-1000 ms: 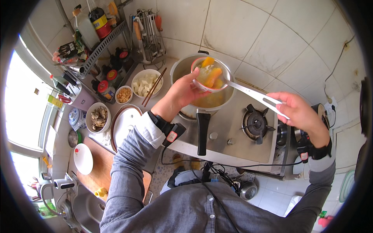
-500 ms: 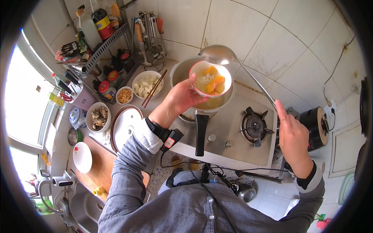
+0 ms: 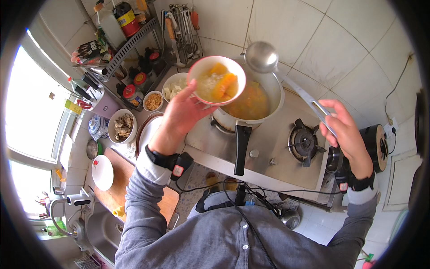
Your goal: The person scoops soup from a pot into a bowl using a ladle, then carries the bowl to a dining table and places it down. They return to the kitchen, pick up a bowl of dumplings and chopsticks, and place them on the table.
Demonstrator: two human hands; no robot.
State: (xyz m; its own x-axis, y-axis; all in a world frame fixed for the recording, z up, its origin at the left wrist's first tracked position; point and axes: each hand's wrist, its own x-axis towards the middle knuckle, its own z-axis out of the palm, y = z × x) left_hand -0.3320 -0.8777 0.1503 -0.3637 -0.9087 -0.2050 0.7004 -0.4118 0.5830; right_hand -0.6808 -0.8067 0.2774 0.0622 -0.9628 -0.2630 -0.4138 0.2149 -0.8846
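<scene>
My left hand (image 3: 184,110) grips a white bowl (image 3: 202,71) with a red rim, raised above the left side of the pot. Orange chunks, perhaps pumpkin, sit in pale liquid with whitish grains inside it. My right hand (image 3: 342,127) is closed round the handle of a metal ladle (image 3: 262,57), whose round head hangs over the pot's far edge. Below both is a metal pot (image 3: 277,107) with a black handle pointing toward me; yellowish soup with orange bits shows in it. The bowl covers the pot's left part.
A second burner (image 3: 304,142) lies right of the pot. Left of it stand bowls of white cubes (image 3: 172,89), small orange-brown bits (image 3: 153,101) and dark pieces (image 3: 122,126). A cutting board (image 3: 118,172) holds a white plate (image 3: 102,172), beside the sink (image 3: 101,228). Cables cross before my waist.
The bowl has moved left and appears larger, uncovering more of the soup. The ladle's head has shifted right and turned, and my right hand's fingers have changed position on its handle.
</scene>
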